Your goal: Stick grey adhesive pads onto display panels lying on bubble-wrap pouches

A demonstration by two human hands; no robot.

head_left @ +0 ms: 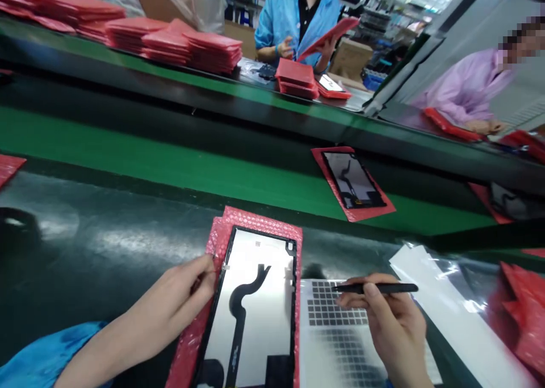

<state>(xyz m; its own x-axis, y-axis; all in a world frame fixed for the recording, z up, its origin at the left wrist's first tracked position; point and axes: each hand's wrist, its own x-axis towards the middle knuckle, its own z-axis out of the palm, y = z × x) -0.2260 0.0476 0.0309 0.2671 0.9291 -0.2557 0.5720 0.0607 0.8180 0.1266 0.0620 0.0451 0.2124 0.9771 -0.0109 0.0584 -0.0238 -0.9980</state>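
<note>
A tablet-sized display panel (266, 306), silver-backed with a black ribbon cable, lies on red bubble-wrap bags (264, 219) in front of me. My left hand (187, 291) is at the left edge of the panel and bags, thumb and fingers curled together; whatever is between the fingertips is hidden. In my right hand (392, 320) is a pair of black tweezers (394, 288), held level with the tips pointing left. The tips are over a sheet of small dark square stickers (317, 351), which lies against the panel's right side. Several squares have been taken off its lower part.
A green conveyor belt (170, 175) runs behind the bench, carrying another panel (355, 181) on a red bag. White sheets (451, 314) and red bubble wrap (519, 314) lie at right. Beyond the belt, stacked red bags (213, 50) line a shelf, with two people working there.
</note>
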